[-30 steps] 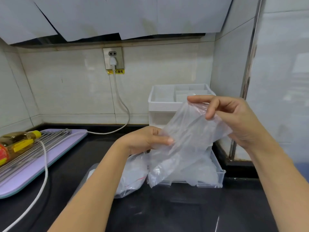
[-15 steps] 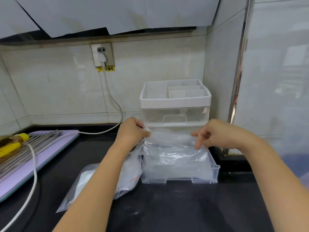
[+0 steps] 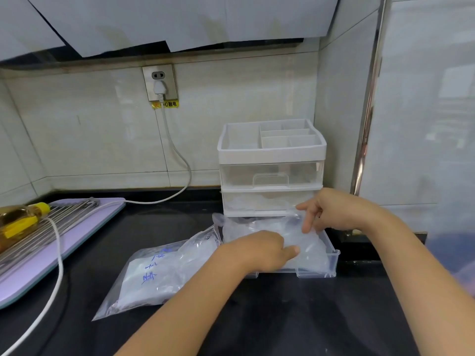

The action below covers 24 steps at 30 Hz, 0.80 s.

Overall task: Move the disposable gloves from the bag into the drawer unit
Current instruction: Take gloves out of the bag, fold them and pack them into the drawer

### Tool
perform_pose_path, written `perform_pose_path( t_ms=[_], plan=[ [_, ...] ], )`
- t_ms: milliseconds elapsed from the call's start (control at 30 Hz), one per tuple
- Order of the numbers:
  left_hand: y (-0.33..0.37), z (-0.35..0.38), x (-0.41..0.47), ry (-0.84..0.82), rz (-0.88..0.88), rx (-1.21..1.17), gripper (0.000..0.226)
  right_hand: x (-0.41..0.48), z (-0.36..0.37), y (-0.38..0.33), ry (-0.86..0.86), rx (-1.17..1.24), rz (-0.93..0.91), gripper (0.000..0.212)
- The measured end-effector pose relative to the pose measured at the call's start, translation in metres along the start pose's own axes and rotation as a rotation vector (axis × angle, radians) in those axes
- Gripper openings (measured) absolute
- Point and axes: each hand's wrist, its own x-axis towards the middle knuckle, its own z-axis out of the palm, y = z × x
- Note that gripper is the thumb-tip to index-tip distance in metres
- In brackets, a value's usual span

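Observation:
A white drawer unit (image 3: 271, 152) stands against the back wall. Its clear bottom drawer (image 3: 331, 263) is pulled out onto the black counter and holds a heap of clear disposable gloves (image 3: 312, 249). My left hand (image 3: 259, 249) lies on the gloves inside the drawer, fingers bent down onto them. My right hand (image 3: 326, 210) is at the drawer's back right and pinches the top of the glove plastic. A clear zip bag (image 3: 154, 276) with blue writing lies flat on the counter left of the drawer, more gloves inside.
A lilac tray (image 3: 84, 235) with a metal rack and a yellow oil bottle (image 3: 18, 222) sits at the left. A white power cable (image 3: 57, 253) runs from the wall socket (image 3: 160, 82) across the counter. A tiled wall and metal post stand right of the unit.
The gloves were held up in the air, then lowered into the open drawer. My left hand has moved from the drawer's back left to the middle of the heap.

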Motion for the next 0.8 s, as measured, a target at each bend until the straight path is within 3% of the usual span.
perform_pose_path(
  t_ms=[200, 400, 600, 700, 800],
  plan=[
    [-0.013, 0.002, 0.006, -0.08, -0.145, -0.032, 0.07, -0.001, 0.002, -0.003, -0.072, -0.124, 0.062, 0.035],
    [-0.015, -0.001, 0.006, -0.077, -0.164, -0.031, 0.065, -0.004, 0.004, -0.03, 0.141, -0.127, 0.034, 0.042],
    [-0.021, 0.004, 0.017, -0.089, -0.15, -0.097, 0.043, 0.02, 0.059, -0.042, -0.154, -0.127, -0.02, 0.046],
    [-0.026, 0.004, 0.023, -0.088, -0.207, -0.134, 0.037, 0.03, 0.074, -0.037, -0.224, -0.093, -0.014, 0.039],
    [-0.027, 0.001, 0.022, -0.113, -0.197, -0.069, 0.039, 0.031, 0.071, -0.035, -0.291, -0.118, 0.037, 0.046]
  ],
)
